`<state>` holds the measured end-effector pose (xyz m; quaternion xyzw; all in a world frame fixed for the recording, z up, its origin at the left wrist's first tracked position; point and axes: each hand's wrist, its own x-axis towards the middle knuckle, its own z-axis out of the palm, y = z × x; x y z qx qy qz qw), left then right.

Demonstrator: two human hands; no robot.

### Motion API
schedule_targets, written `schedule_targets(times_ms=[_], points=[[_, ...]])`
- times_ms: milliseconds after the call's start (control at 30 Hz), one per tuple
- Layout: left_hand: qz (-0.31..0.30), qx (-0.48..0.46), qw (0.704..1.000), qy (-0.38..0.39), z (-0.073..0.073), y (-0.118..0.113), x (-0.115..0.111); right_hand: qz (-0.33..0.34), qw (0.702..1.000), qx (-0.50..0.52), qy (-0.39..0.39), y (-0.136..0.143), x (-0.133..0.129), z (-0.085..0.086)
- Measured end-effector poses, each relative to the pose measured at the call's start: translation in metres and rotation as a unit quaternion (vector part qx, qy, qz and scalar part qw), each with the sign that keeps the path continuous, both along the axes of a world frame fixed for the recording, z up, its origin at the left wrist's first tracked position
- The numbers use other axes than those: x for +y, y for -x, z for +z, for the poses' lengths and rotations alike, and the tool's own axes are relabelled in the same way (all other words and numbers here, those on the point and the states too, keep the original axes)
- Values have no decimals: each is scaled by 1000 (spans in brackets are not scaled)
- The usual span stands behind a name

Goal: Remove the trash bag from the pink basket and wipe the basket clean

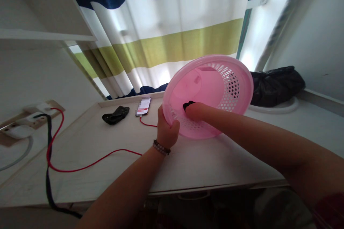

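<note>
A pink perforated plastic wastebasket (pixel 206 136) is tilted with its open mouth toward me. My left hand (pixel 167 128) is closed on the basket's left rim, its thumb on the near side. Reaching inside, my right hand (pixel 196 111) is closed on a small crumpled black piece (pixel 188 105), of thin plastic or cloth; I cannot tell which. Most of the right fingers are hidden by the hand itself.
A folded black plastic bag (pixel 115 115) and a phone (pixel 143 107) on a red cable (pixel 88 166) lie on the white desk (pixel 204 164). Right stands a full black bag (pixel 278 84) in a white ring-shaped rim (pixel 279 109). Power strips (pixel 29 121) are at left, a striped curtain (pixel 172 35) behind.
</note>
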<state>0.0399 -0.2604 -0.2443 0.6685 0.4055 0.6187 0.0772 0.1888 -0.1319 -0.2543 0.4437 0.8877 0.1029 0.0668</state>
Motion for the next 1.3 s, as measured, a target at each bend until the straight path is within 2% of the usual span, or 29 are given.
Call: schedule_targets(times_ms=[167,267,367,633,800,933,1033,1167,1300], points=[[1,3,1000,-9,-1,0,2,31,999,-40,-20,-9,-34,7],[-5,0,1000,-10,-2,0,2,24,999,-30,-28,-10,-37,8],[-6,-5,1000,-4,-1,0,2,15,999,-10,-33,-8,-23,3],[-22,-9,1000,3,2,-1,0,-24,999,21,-27,5,47,-9],[-7,-8,1000,21,4,-1,0,-61,997,36,-22,14,64,-9],[1,-10,1000,19,4,-1,-1,-79,995,62,-24,15,53,-7],[-1,-12,1000,16,3,-2,-2,-62,996,64,-12,11,36,-4],[-8,-15,1000,15,2,0,-3,-13,1000,26,-1,4,4,4],[-15,-18,1000,14,1,2,-3,8,1000,-15,-3,-1,-32,10]])
